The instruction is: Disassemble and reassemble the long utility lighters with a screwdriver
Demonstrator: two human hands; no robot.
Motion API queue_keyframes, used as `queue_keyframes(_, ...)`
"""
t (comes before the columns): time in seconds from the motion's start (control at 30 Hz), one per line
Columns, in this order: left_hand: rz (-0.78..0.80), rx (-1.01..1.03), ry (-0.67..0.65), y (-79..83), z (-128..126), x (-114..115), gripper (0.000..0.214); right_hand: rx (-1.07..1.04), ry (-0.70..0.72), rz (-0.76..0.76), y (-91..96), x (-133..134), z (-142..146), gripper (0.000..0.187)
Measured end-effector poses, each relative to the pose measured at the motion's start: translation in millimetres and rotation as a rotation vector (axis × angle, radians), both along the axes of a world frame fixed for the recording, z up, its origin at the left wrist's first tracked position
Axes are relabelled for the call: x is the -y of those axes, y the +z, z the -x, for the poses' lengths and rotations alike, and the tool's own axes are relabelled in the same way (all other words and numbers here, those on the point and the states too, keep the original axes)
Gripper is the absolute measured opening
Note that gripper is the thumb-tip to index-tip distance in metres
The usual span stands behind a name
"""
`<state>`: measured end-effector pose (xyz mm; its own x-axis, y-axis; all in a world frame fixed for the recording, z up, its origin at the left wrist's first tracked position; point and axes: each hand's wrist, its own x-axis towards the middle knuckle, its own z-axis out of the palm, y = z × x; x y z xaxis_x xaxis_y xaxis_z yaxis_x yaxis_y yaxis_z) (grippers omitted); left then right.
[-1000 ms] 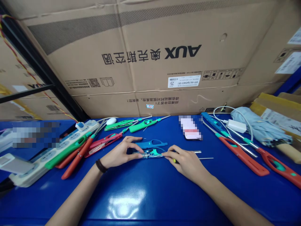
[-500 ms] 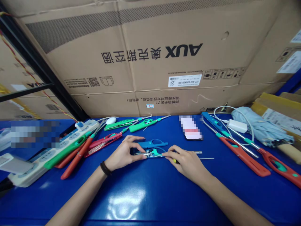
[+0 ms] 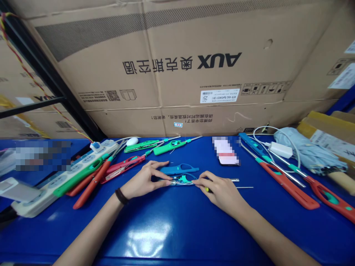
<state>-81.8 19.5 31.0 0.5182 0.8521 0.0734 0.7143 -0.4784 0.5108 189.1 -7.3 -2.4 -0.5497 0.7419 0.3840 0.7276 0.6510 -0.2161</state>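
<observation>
Pinching a lighter core [image 3: 177,181], left hand [image 3: 144,181] and right hand [image 3: 222,192] share a narrow grip above open blue bench [image 3: 194,229].

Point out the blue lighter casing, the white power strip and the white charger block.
blue lighter casing [image 3: 179,169], head view, on its middle grip
white power strip [image 3: 88,159], head view, on its socket face
white charger block [image 3: 280,150], head view, on its top face
</observation>
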Motion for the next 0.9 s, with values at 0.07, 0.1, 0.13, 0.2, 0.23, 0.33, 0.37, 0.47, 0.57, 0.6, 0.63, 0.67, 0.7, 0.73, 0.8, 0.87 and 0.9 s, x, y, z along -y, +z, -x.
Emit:
queue_keyframes(0.07, 0.022, 0.033, 0.008, 0.4, -1.7, 0.3, 0.017, -0.001, -0.002, -0.001, -0.1, 0.0, 0.0, 0.025)
queue_keyframes(0.1, 0.028, 0.058, 0.023, 0.1, -3.0, 0.4, 0.016, 0.000, -0.004, 0.001, -0.2, -0.1, 0.0, 0.025)
queue_keyframes(0.13, 0.034, 0.083, 0.042, -0.4, -4.5, 0.5, 0.015, 0.001, -0.008, 0.003, -0.3, -0.2, -0.1, 0.025)
queue_keyframes(0.2, 0.049, 0.113, 0.080, -1.7, -7.3, 0.6, 0.014, -0.001, -0.018, 0.005, -0.9, -0.5, -0.2, 0.024)
queue_keyframes(0.23, 0.055, 0.117, 0.101, -2.2, -8.4, 0.7, 0.014, -0.003, -0.021, 0.004, -1.3, -0.6, -0.2, 0.023)
queue_keyframes(0.33, 0.076, 0.093, 0.138, -2.8, -9.7, 0.4, 0.013, -0.008, -0.020, -0.005, -2.2, -0.8, -0.5, 0.023)
queue_keyframes(0.37, 0.081, 0.082, 0.138, -2.9, -9.5, 0.3, 0.012, -0.007, -0.020, -0.008, -2.2, -0.7, -0.6, 0.023)
queue_keyframes(0.47, 0.075, 0.040, 0.144, -3.0, -9.1, 0.8, 0.011, 0.002, -0.023, -0.011, -1.3, 0.3, -1.0, 0.023)
queue_keyframes(0.57, 0.043, 0.005, 0.173, -2.2, -11.0, 2.9, 0.009, -0.004, -0.016, -0.008, -0.1, 1.5, -2.0, 0.024)
queue_keyframes(0.6, 0.035, -0.004, 0.177, -1.5, -12.3, 3.9, 0.008, -0.007, -0.014, -0.007, 0.1, 1.7, -2.5, 0.024)
queue_keyframes(0.63, 0.029, -0.011, 0.181, -0.7, -13.7, 5.0, 0.008, -0.010, -0.013, -0.007, 0.2, 1.8, -3.0, 0.025)
queue_keyframes(0.67, 0.026, -0.020, 0.184, 0.2, -15.1, 5.9, 0.007, -0.014, -0.013, -0.008, 0.1, 1.8, -3.5, 0.025)
queue_keyframes(0.7, 0.023, -0.028, 0.187, 0.9, -16.4, 6.8, 0.008, -0.021, -0.013, -0.012, -0.1, 1.7, -4.1, 0.025)
queue_keyframes(0.73, 0.018, -0.036, 0.191, 1.3, -17.4, 7.4, 0.008, -0.030, -0.014, -0.017, -0.3, 1.4, -4.6, 0.024)
queue_keyframes(0.8, -0.004, -0.050, 0.191, 1.3, -18.2, 7.9, 0.008, -0.052, -0.009, -0.025, -0.8, 0.7, -5.5, 0.024)
queue_keyframes(0.87, -0.040, -0.066, 0.177, 0.4, -17.2, 7.3, 0.008, -0.072, 0.002, -0.025, -1.1, 0.0, -6.0, 0.023)
queue_keyframes(0.9, -0.064, -0.071, 0.160, 0.0, -16.1, 6.7, 0.008, -0.080, 0.007, -0.022, -1.0, -0.3, -6.1, 0.023)
